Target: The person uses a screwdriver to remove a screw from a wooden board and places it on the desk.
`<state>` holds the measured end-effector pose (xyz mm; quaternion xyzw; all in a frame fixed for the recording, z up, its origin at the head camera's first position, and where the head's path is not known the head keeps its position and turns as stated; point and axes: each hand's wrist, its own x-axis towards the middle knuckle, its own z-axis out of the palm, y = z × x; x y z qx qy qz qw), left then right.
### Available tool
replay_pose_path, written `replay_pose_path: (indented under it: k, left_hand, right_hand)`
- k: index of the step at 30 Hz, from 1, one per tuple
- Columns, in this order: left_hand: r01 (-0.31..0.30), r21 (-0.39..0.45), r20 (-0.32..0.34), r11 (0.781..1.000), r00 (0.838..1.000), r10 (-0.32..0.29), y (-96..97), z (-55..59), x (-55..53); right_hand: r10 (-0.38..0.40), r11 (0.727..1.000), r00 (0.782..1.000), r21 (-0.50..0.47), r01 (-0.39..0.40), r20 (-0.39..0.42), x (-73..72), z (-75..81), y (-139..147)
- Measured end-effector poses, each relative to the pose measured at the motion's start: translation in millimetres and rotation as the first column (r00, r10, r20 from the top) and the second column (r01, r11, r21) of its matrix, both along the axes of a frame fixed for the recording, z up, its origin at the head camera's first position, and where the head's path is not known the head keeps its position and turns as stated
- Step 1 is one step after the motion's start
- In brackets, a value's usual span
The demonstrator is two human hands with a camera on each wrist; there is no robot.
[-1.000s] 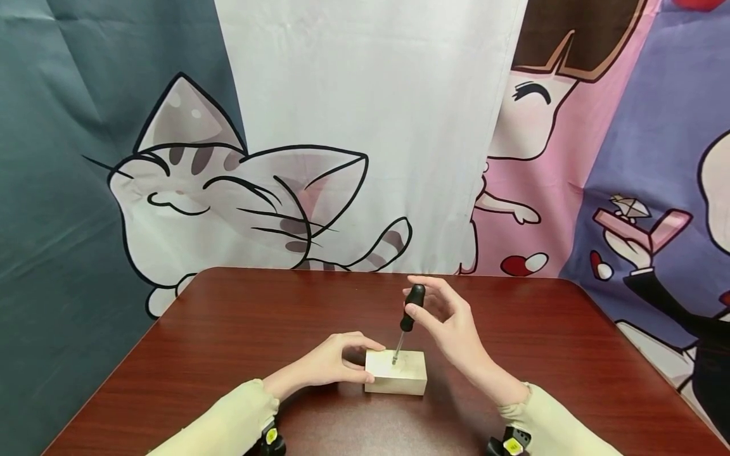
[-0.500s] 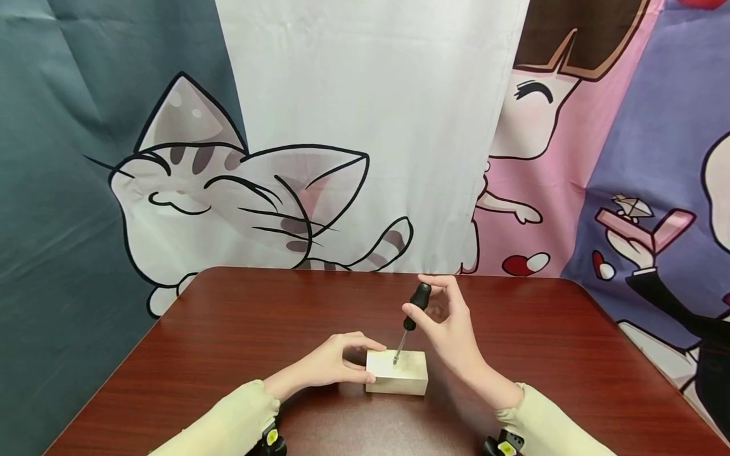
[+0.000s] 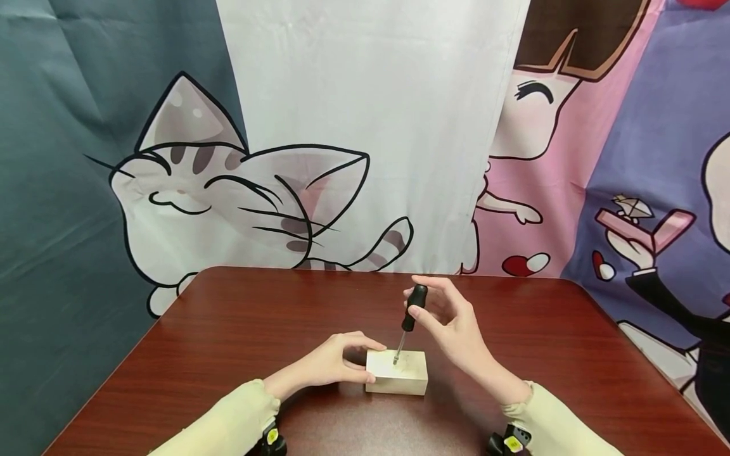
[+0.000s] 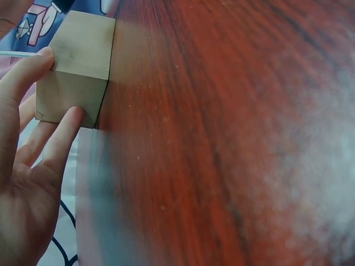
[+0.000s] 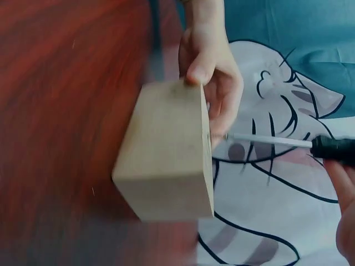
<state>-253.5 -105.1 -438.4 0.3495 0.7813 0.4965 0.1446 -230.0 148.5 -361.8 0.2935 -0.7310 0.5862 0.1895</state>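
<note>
A pale wooden block (image 3: 407, 383) lies on the table in the head view. My left hand (image 3: 325, 362) grips its left end, thumb on the near side and fingers toward the far side. In my right hand (image 3: 456, 326) is a screwdriver (image 3: 415, 307), its black handle pinched between thumb and fingers. The handle leans slightly right above the block. The shaft (image 5: 272, 139) runs down to what looks like a small screw (image 5: 219, 136) at the block's upper face, seen in the right wrist view. How deep the screw sits is too small to tell.
The reddish-brown table (image 3: 256, 316) surrounds the block on all sides. Behind its far edge hangs a cloth backdrop (image 3: 365, 82) with a cartoon cat and figures. A black wrist camera (image 3: 274, 440) is strapped at the left sleeve, another camera (image 3: 510, 441) at the right.
Half a second ago the handle leaned farther right and the right fingers were rolled differently around it; now the hand has rolled back and the handle stands steeper. Block and left hand stay put.
</note>
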Motion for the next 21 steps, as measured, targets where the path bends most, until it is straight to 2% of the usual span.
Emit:
replay_pose_path:
  k: [4,7,9,11,14,16,21]
  left_hand:
    - [-0.001,0.004,0.007,1.0,1.0,0.001,-0.1,1.0,0.2]
    - [-0.003,0.006,0.004,1.0,1.0,0.003,-0.2,1.4,0.8]
    - [-0.003,0.008,-0.007,1.0,1.0,0.003,-0.1,1.1,1.4]
    - [-0.002,0.01,-0.016,1.0,1.0,0.002,0.0,0.4,1.6]
    - [0.001,0.011,-0.021,1.0,1.0,-0.001,0.0,0.0,1.5]
    - [0.004,0.013,-0.014,1.0,1.0,-0.003,0.0,0.1,1.1]
    - [0.01,0.013,-0.004,1.0,1.0,-0.01,-0.1,1.4,1.4]
  right_hand:
    - [0.104,0.994,0.989,0.046,-0.1,-0.104,-1.5,-1.9,-1]
    - [0.125,0.991,0.981,0.074,-0.115,-0.148,-0.7,-3.0,-4]
    - [0.087,0.994,0.985,0.078,-0.076,-0.148,1.5,-2.6,-8]
    - [-0.013,0.997,0.991,0.079,0.024,-0.136,4.3,-1.4,-12]
    - [-0.15,0.986,0.985,0.062,0.155,-0.09,7.0,1.3,-18]
    - [-0.2,0.978,0.979,0.055,0.202,-0.052,6.9,4.1,-19]
    - [-0.181,0.984,0.983,0.009,0.18,0.038,6.2,8.3,-16]
